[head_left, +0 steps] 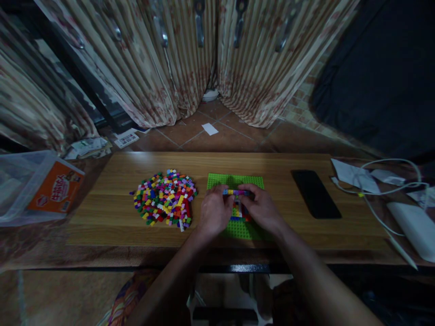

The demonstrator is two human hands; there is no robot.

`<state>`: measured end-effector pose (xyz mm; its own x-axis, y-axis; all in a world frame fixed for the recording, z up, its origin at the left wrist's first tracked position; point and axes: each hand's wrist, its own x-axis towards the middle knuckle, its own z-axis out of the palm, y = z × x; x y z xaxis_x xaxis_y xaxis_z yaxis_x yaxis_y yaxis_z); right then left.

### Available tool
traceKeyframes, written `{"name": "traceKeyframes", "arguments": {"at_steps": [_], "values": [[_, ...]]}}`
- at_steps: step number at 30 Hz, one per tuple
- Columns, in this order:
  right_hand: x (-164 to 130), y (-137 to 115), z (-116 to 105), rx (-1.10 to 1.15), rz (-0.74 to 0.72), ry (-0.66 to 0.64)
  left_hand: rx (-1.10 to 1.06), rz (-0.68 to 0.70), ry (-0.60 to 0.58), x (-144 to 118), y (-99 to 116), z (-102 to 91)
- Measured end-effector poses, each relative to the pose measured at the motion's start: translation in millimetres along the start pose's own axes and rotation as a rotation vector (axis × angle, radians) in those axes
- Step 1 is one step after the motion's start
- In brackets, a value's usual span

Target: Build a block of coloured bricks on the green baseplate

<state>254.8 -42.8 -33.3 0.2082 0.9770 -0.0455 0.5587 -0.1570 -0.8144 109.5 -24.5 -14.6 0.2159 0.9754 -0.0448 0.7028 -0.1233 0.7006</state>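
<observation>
A multicoloured row of joined toy bricks (pixel 234 192) spans the gap between my hands, above a green studded baseplate (pixel 244 232). My left hand (pixel 215 209) pinches the row's left end between thumb and fingers. At its right end, my right hand (pixel 261 206) is closed on the same row. Other toy bricks (pixel 237 218), some white, blue and red, sit on the baseplate between my hands, partly hidden by my fingers. I cannot tell whether the held row touches the plate or the bricks below it. Left of the baseplate lies a heap of loose colourful bricks (pixel 165 199).
A black phone-like slab (pixel 316 194) lies on the wooden board (pixel 112 203), right of my hands. Farther right are white cables (pixel 377 192) and a white box-like device (pixel 413 230). A clear plastic bin (pixel 20 190) stands at the left. Curtains (pixel 170 68) hang beyond.
</observation>
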Motion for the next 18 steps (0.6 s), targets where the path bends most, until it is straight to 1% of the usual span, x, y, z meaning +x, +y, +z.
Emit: {"name": "traceKeyframes", "arguments": {"at_steps": [6,10,14,18], "values": [[2.9,-0.9,3.6,0.125,0.094,-0.02,-0.01,-0.058,-0.007,0.4,3.8,-2.7],[3.4,-2.6,5.7,0.116,0.051,0.005,-0.013,-0.042,0.001,0.9,3.1,-1.0],[2.3,-2.7,5.2,0.09,0.009,-0.019,0.013,-0.039,0.014,0.3,-0.3,2.2],[1.3,-2.3,3.2,0.06,0.025,-0.038,0.021,0.018,0.036,-1.6,-4.9,5.3]]}}
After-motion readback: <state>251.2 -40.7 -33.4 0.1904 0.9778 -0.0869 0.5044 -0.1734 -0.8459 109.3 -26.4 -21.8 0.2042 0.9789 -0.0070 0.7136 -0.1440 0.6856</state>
